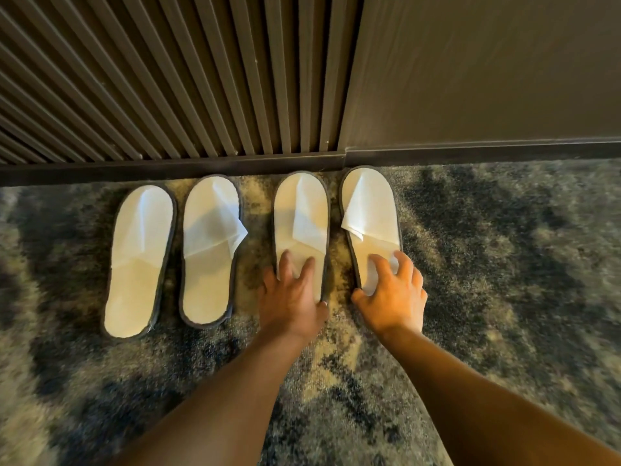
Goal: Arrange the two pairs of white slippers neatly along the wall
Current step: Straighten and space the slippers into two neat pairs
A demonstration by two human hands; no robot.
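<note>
Several white slippers with dark trim lie in a row on the carpet, toes toward the wall. The far-left slipper [139, 260] sits a little further from the wall than the second slipper [210, 250]. My left hand [290, 290] rests with spread fingers on the heel of the third slipper [300, 213]. My right hand [391, 290] grips the heel end of the fourth slipper [368, 210], thumb at its left edge, fingers over the right. The toes of the third and fourth slippers touch the baseboard.
A dark baseboard [470, 151] runs along the wall. Above it are vertical dark slats [168, 79] at the left and a plain dark panel [487, 62] at the right. The floor is mottled grey and black carpet [504, 247].
</note>
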